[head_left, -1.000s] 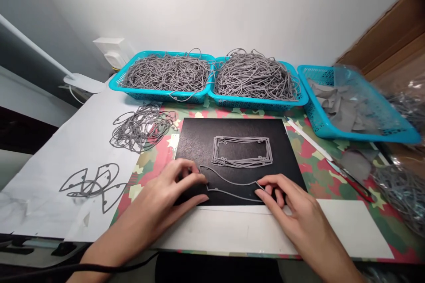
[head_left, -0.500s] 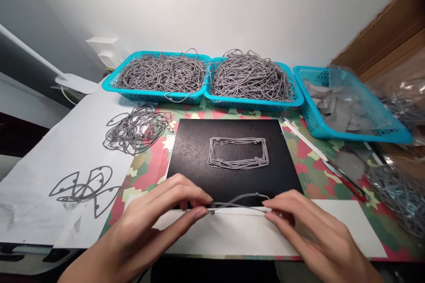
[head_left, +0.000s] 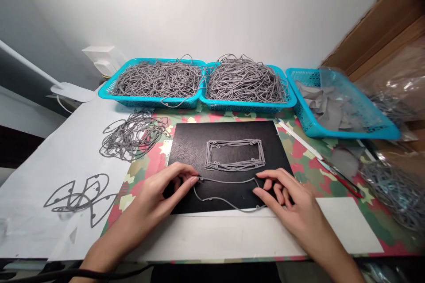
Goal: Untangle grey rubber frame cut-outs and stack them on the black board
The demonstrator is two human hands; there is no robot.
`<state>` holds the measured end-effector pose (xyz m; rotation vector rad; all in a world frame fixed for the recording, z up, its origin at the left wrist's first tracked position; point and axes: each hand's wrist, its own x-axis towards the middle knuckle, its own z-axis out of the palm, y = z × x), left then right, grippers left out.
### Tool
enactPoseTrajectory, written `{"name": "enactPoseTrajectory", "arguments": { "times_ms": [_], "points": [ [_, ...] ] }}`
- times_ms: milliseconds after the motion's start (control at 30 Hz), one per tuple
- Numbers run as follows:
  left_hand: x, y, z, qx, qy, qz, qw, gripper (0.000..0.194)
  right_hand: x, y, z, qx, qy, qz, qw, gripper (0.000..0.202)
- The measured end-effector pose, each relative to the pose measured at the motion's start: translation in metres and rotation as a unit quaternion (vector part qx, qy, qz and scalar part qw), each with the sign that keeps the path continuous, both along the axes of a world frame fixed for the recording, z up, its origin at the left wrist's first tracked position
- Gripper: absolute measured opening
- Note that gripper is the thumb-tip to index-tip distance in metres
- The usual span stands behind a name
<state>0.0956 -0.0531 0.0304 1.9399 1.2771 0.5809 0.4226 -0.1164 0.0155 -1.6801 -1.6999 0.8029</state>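
Loop (head_left: 229, 181) pinched at its left end

My left hand (head_left: 162, 190) grips it; my right hand (head_left: 292, 194) has finger and thumb parted at the other end, hold unclear. Below lies the board (head_left: 189, 146); just beyond my fingertips, the stack (head_left: 232, 169).

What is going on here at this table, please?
A person is handling a thin, flexible grey loop above a flat black board. The left hand pinches its left end; the right hand is at its right end. Just beyond, a layered rectangle of similar thin grey loops lies on the board. A tangled grey heap of loops lies to the left, and two blue plastic baskets behind are piled with grey loops.
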Motion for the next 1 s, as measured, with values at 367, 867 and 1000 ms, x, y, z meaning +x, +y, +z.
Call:
{"name": "enactPoseTrajectory", "arguments": {
  "times_ms": [367,867,1000],
  "points": [
    [0.005,-0.012,0.0,-0.008,-0.006,-0.032,0.999,0.031,-0.008,0.005,0.007,0.024,0.004,0.01,1.0,0.018],
    [0.013,-0.009,0.001,0.035,0.003,0.037,0.999,0.017,-0.008,0.006,0.003,0.021,0.033,-0.013,0.999,0.013],
    [0.015,-0.009,-0.002,0.058,0.02,0.029,0.998,0.015,-0.009,0.006,0.005,0.018,0.034,-0.009,0.999,0.017]
  ]
}}
